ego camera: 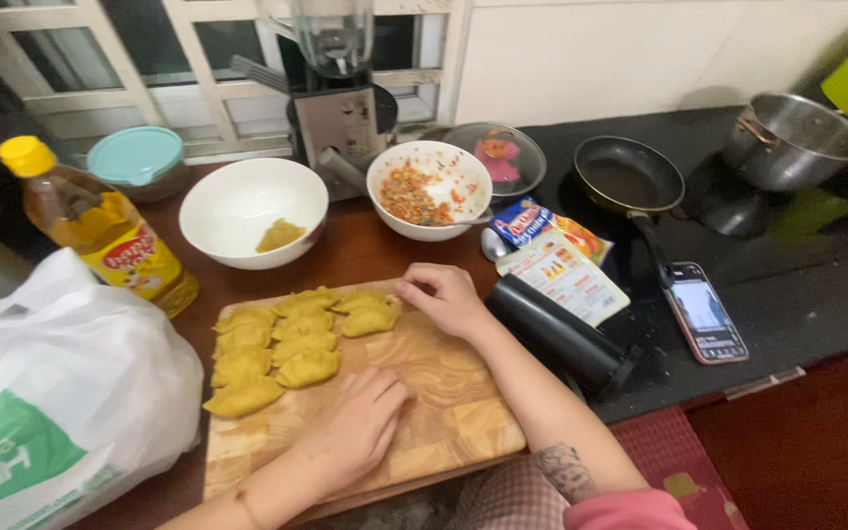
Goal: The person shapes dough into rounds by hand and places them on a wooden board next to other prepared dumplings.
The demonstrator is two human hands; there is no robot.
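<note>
Several folded yellow dumplings lie in rows on a wooden cutting board. My right hand rests at the board's far edge, fingertips touching the rightmost dumpling, fingers curled. Flat on the board's near middle lies my left hand, palm down, fingers together, just below the dumplings and holding nothing. A white bowl with a small lump of yellow dough stands behind the board. Another white bowl holds chopped filling and a spoon.
A bottle of oil and a white plastic bag sit left. A black rolling pin, snack packets, a phone, a frying pan, a steel pot, a blender and a lidded container surround the board.
</note>
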